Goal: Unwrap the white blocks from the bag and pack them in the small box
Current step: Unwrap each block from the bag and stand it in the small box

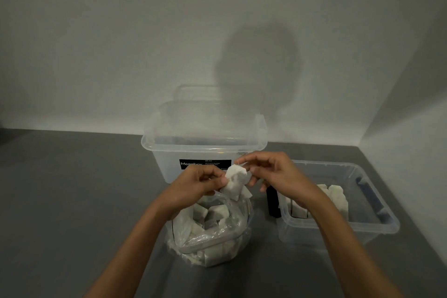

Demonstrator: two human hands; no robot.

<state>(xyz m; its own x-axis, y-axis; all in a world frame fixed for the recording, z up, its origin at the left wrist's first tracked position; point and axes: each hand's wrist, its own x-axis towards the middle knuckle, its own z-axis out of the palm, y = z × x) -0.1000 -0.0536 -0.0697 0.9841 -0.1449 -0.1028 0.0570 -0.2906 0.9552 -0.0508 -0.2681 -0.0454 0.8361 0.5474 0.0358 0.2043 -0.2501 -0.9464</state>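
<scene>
Left hand (198, 182) pinches a wrapped white block (235, 182), long axis tilted top-right to bottom-left, above the open bag (210, 232), while right hand (271, 172) fingertips nip its upper corner; small box (377, 222) sits right.

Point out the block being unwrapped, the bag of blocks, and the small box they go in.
wrapped block (235, 180), head view: centre of its white wrapper, between both hands.
bag (193, 239), head view: clear plastic side wall.
small box (377, 228), head view: bare front-right rim.

Grey table (72, 201), pale corner walls (121, 43)
</scene>
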